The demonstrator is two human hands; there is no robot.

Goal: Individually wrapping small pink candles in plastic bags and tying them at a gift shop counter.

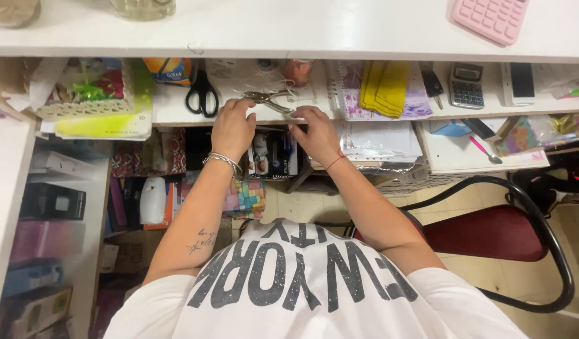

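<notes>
Two hands meet at the front edge of the white desk shelf (176, 110), and from my remote seat I see them working at a metal hole punch (270, 99) that lies on that edge, between them. My left hand (233, 129) rests palm down with its fingers curled over the shelf lip, touching the near end of the punch's handles; a silver bracelet (223, 162) sits on that wrist. My right hand (316, 133) lies just beside the tool on its other side, fingertips spread flat against the shelf; I cannot tell whether either hand actually clamps the punch or only touches it. A thin red cord (334, 162) circles the right wrist. Just left of the punch lie black-handled scissors (203, 91), and beyond them a lace-trimmed basket (82, 94) of coloured bits. To the right sit a spiral notebook (349, 94) with a folded yellow cloth (383, 88) on it, then a grey calculator (466, 85). A pink calculator (493, 17) lies on the upper counter, and a red-seated chair (490, 232) stands by my right side.
</notes>
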